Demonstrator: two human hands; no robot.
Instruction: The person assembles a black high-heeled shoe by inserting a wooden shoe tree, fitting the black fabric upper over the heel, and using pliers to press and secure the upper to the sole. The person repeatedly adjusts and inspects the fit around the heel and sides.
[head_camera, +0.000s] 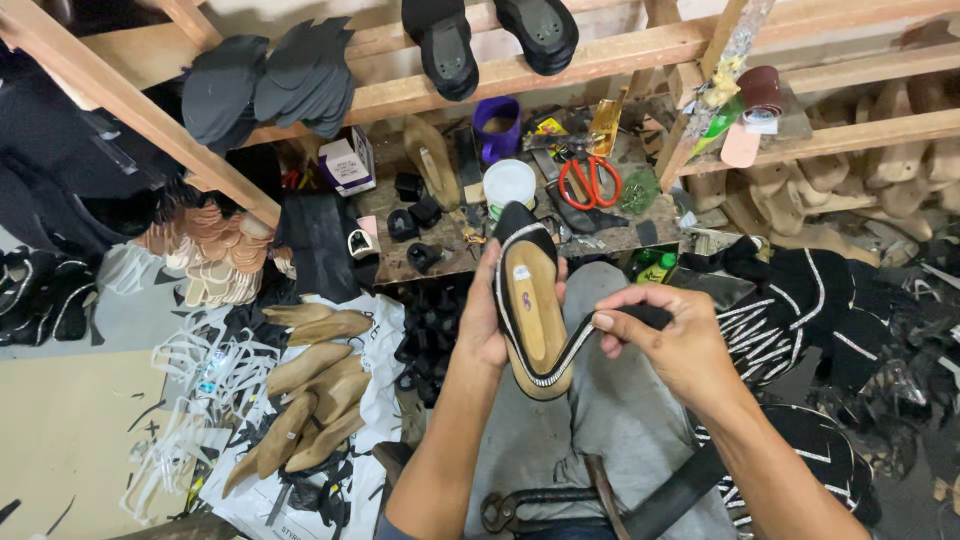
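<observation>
A crowded shoemaker's corner fills the view, with a small dark workbench (420, 255) set under slanted wooden shelves (600, 55). Just in front of the workbench, over the person's grey-trousered lap, the left hand (483, 320) grips a shoe sole (532, 305) from its left side, fingers wrapped behind it and thumb at the edge. The sole is held upright with its pointed black toe toward the workbench and its tan inner face toward the camera. The right hand (675, 340) is just right of the sole, its thumb and fingers pinched on a black strap (590, 335) with a pale studded edge; the strap runs down along the sole's right rim to the heel.

On the workbench lie red-handled scissors (590, 180), a white tub (509, 183) and a purple mug (497, 128). Left of the workbench, on the floor, is a heap of wooden shoe forms (315, 385). Right of it lies a pile of black uppers with white stripes (800, 300). On the shelf above the workbench rest two black soles (490, 35).
</observation>
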